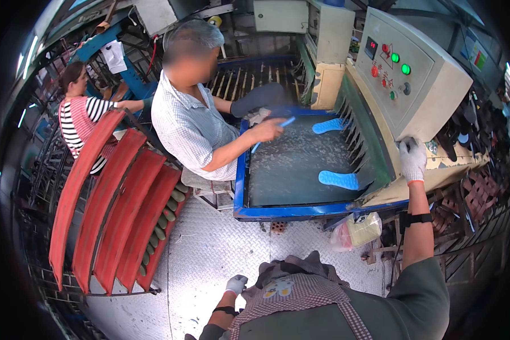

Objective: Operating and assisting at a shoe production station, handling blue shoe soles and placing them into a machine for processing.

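My right hand (413, 160), in a white glove, is raised to the lower near corner of the grey control box (416, 79). Its fingers are curled there, and what they grip, if anything, is hidden. My left hand (236, 283), gloved too, hangs low beside my apron with its fingers folded in and nothing visible in them. In front of me a dark conveyor belt (292, 181) carries two blue shoe insoles (339, 179). Across the belt, a seated co-worker (195, 122) holds a blue piece, blurred by motion, over its left edge.
Red curved racks (110, 215) stand at the left, with dark green soles (163, 221) along one. Behind them is another person (79, 122) in a striped top. A plastic bag (357, 232) hangs below the blue belt frame (289, 214). Dark shoe parts (450, 133) hang at the right.
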### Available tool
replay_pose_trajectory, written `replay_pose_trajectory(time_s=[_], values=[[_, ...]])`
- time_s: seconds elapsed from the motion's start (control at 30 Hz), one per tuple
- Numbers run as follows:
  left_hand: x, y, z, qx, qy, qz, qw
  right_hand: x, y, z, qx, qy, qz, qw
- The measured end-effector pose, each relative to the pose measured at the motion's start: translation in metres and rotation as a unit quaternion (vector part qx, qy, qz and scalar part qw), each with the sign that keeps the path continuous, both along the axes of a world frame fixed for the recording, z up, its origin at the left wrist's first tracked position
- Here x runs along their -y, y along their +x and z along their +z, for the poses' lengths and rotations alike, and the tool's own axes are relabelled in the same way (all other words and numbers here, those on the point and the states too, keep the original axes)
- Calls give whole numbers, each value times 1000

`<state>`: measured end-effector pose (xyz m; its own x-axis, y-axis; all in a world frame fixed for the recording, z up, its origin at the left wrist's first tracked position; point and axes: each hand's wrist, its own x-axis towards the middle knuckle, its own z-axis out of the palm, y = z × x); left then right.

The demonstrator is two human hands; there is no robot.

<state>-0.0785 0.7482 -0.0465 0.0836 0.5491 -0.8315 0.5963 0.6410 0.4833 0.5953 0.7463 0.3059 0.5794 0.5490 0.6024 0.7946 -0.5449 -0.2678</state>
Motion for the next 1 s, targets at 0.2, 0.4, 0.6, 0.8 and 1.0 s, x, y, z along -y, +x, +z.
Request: replay_pose_trajectory(time_s=[0.2,0.4,0.6,0.8,1.0], values=[[-6,1,-6,-11,11,-22,1000,-5,-2,5,-29,9,-6,1000],[-9,2,-8,-6,9,-26,1000,-7,0,5,-18,1,-24,1000],[-11,7,10,-29,8,-30,999,-9,8,-2,-8,21,19,1000],[-14,2,8,-41,29,-69,996,-7,8,-1,-105,40,63,992],[-14,5,13,-68,72,-188,977,-4,23,-16,-55,34,50,997]])
